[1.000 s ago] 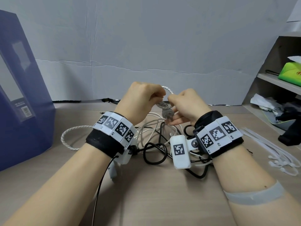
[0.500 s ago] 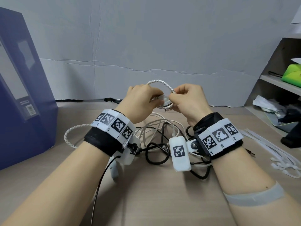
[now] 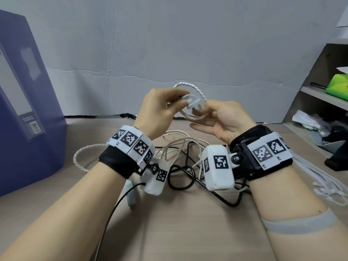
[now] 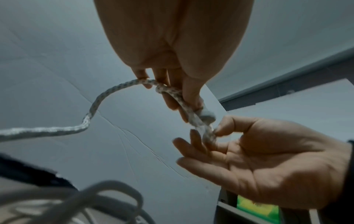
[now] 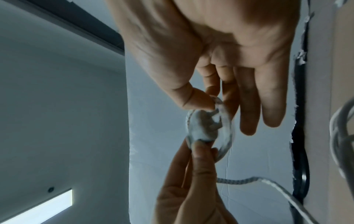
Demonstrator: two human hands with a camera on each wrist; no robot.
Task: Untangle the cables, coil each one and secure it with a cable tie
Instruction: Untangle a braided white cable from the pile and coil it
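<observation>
A white braided cable [image 3: 200, 92] forms a small loop in the air between my hands; its tail lies on the table at the left [image 3: 78, 162]. My left hand [image 3: 176, 103] pinches the cable's white plug [image 3: 194, 102] at its base, which also shows in the left wrist view [image 4: 207, 114]. My right hand [image 3: 206, 114] pinches the bottom of the loop between thumb and forefinger, palm up, with the other fingers straight. In the right wrist view the plug [image 5: 202, 125] sits inside the loop [image 5: 228, 136]. A tangle of white cables [image 3: 180, 142] and a black cable [image 3: 179, 188] lies below my wrists.
A tall blue box [image 3: 28, 110] stands at the left on the wooden table [image 3: 188, 232]. White cable ties [image 3: 320, 178] lie at the right, by a shelf unit [image 3: 320, 95] with clutter. A grey wall is close behind.
Both hands rose from just above the tangle. The braided loop appeared and grew round the plug. My right hand turned palm up and straightened its outer fingers.
</observation>
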